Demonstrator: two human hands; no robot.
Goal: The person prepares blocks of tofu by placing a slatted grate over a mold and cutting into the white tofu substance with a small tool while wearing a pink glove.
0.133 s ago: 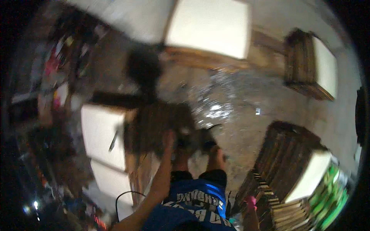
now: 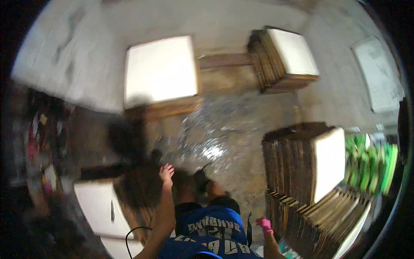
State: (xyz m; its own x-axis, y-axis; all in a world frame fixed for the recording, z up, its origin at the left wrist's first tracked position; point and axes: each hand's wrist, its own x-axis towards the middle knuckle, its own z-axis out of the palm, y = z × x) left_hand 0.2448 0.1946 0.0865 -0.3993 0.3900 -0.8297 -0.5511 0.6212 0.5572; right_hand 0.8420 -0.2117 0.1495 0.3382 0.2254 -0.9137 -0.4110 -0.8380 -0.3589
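1. My left grip (image 2: 167,174) is spread, fingers apart and nothing in it, just beyond the right edge of the white-topped stack (image 2: 95,203) at the floor's left side.
2. My right grip (image 2: 261,222), with something pink (image 2: 267,225) around it, hangs low near the row of boards (image 2: 332,216) at the floor's right side. It is too small and blurred to tell whether it is open or closed.
3. Behind that row, a taller stack of boards (image 2: 286,164) stands with a white face. Another white-topped stack (image 2: 161,71) sits near the floor's far edge.
4. I judge the step in hand to be moving across the floor (image 2: 241,166) between stacks; any next move calls for careful footing, as the surface shines as if wet.
5. Against the earlier frame, my view is turned and raised: the far stack now shows whole, left of centre, and a pale panel (image 2: 379,73) on the wall is visible. My left grip appears farther out, its fingers clearer.
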